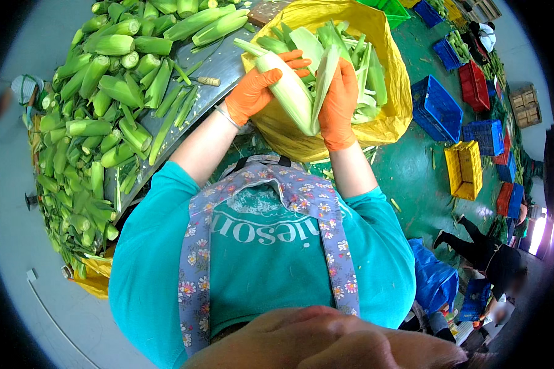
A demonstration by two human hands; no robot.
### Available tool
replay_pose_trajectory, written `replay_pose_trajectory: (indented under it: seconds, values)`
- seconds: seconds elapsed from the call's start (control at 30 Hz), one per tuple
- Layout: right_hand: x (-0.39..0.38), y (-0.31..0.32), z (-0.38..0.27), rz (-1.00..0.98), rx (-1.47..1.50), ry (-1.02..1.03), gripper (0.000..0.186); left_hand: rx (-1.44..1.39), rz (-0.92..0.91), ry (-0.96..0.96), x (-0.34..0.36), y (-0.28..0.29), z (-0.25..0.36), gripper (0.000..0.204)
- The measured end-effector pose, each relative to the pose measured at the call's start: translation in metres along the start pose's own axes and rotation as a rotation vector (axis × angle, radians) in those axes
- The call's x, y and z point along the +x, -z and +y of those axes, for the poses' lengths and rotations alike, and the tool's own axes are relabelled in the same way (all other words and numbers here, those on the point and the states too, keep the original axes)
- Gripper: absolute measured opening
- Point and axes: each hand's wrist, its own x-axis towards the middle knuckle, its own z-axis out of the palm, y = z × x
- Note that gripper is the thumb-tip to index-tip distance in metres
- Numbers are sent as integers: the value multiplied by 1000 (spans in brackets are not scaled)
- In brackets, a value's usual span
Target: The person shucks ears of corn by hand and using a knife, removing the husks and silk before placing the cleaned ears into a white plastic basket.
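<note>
Both my hands wear orange gloves and work above a big yellow sack. My left hand [252,95] is wrapped round a pale green ear of corn [289,98], which slants with one end toward me. On the ear's other side my right hand [340,111] grips a loose husk leaf [325,83] that stands away from the ear. Its fingertips are partly hidden behind the leaf. Beneath, the yellow sack [399,104] gapes wide and holds many stripped green husks [375,77].
A heap of unhusked corn [117,92] covers the metal table [223,64] on my left. A wooden handle [208,81] lies at the table's edge. Blue crates [436,109], a yellow crate [463,171] and red crates stand on the green floor to the right. A co-worker [495,261] is at far right.
</note>
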Motion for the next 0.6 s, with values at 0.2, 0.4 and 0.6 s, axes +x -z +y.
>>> replay_pose_trajectory:
  seconds: [0.2, 0.4, 0.6]
  values:
    - [23, 46, -2, -268, 315, -315, 21, 116, 307, -113, -7, 61, 0, 49]
    - [73, 127, -29, -123, -99, 204, 21, -455, 793, -296, -34, 142, 65, 39]
    - [12, -15, 10, -611, -373, -309, 59, -205, 567, -226, -29, 67, 44, 42]
